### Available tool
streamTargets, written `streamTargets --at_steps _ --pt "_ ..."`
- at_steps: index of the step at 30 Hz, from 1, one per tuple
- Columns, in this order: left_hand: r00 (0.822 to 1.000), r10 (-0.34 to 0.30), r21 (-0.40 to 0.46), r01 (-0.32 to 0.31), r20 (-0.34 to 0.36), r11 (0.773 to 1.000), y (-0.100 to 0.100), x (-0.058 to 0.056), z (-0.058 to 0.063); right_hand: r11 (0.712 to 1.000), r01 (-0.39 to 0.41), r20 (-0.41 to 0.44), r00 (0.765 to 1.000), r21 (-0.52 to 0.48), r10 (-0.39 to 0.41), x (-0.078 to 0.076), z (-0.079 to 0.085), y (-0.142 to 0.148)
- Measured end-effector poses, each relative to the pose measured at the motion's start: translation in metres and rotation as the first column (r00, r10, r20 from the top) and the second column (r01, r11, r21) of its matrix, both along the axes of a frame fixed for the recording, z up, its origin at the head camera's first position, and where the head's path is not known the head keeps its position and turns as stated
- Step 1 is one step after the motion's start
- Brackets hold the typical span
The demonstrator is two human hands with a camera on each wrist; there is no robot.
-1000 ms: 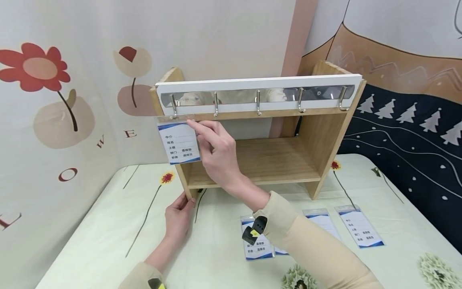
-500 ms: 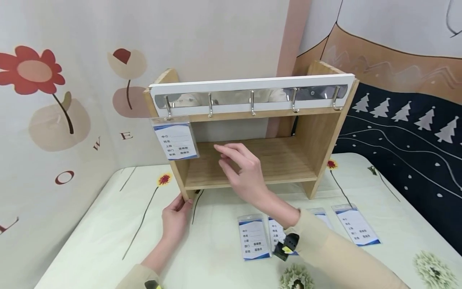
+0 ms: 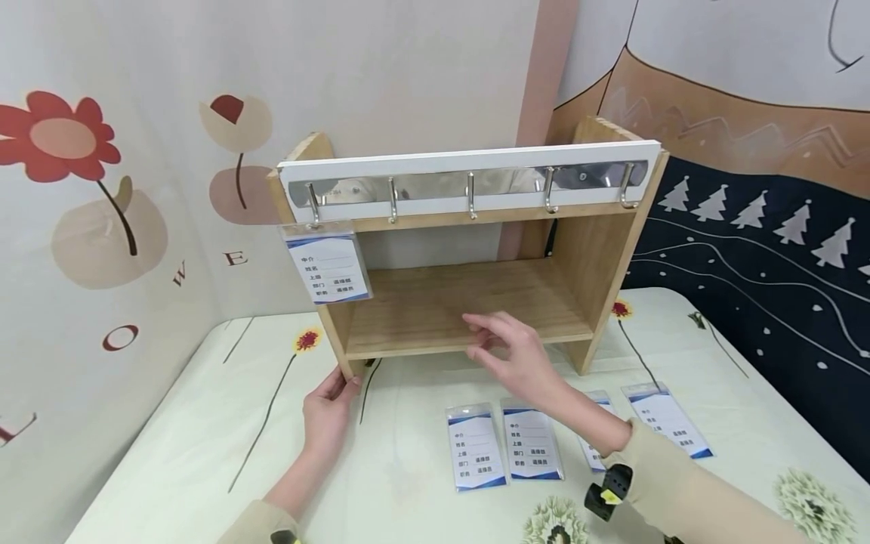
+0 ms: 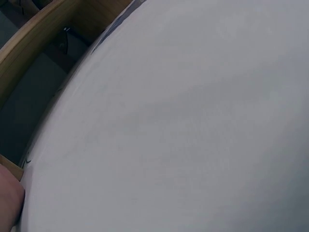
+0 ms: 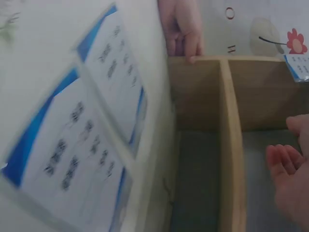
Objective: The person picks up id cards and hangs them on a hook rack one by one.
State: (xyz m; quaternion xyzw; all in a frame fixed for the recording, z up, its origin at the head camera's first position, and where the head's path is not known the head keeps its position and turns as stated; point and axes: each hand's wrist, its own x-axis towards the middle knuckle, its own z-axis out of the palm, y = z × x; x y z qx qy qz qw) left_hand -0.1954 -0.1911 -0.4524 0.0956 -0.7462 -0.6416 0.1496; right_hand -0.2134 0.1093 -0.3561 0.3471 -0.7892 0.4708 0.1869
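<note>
From four to six o'clock of the wooden shelf [image 3: 462, 302], badges [image 3: 533, 446] are lying flat — likely light, slick, best pinched by an edge — while the loosely bent right hand [image 3: 522, 361] is holding nothing, the left hand [image 3: 326, 415] gripping the wooden shelf near eight.

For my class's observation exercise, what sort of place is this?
Probably an indoor corner, perhaps arranged as a workspace: a wooden shelf unit stands on a flower-printed cloth, badge cards lie in front, and a flower-decorated backdrop is behind.

中介, 姓名, 上级, 部门, 职务 printed on hanging badge [image 3: 329, 268], loose badges [image 3: 532, 444]; L, O, W, E on backdrop [image 3: 159, 325].
</note>
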Motion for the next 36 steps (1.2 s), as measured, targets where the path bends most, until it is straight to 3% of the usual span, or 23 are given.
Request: streamTargets --at_steps 6,11,16,20,28,36 --pt "1.0 -0.003 0.001 0.003 0.003 1.0 0.001 0.0 -0.001 0.982 -0.054 0.242 0.97 0.179 0.009 0.005 -0.014 0.02" --pt "1.0 -0.004 -0.004 0.004 0.008 1.0 0.0 0.001 0.0 0.944 -0.124 0.366 0.931 0.306 0.004 0.006 -0.032 0.027" --pt "1.0 -0.009 -0.002 0.009 0.004 1.0 0.0 0.001 0.001 0.92 -0.175 0.373 0.927 0.35 0.035 0.005 -0.049 0.027" --pt "1.0 -0.012 0.004 0.012 0.002 1.0 0.001 0.001 0.0 0.906 -0.158 0.365 0.931 0.394 0.004 0.005 -0.056 0.026" --pt "1.0 -0.01 0.008 0.01 0.011 1.0 0.001 0.001 0.001 0.884 -0.114 0.38 0.922 0.454 -0.076 0.003 -0.061 0.022" --pt "1.0 -0.012 0.009 0.012 0.005 1.0 0.0 0.001 0.0 0.872 -0.112 0.376 0.922 0.477 -0.087 0.0 -0.064 0.019"
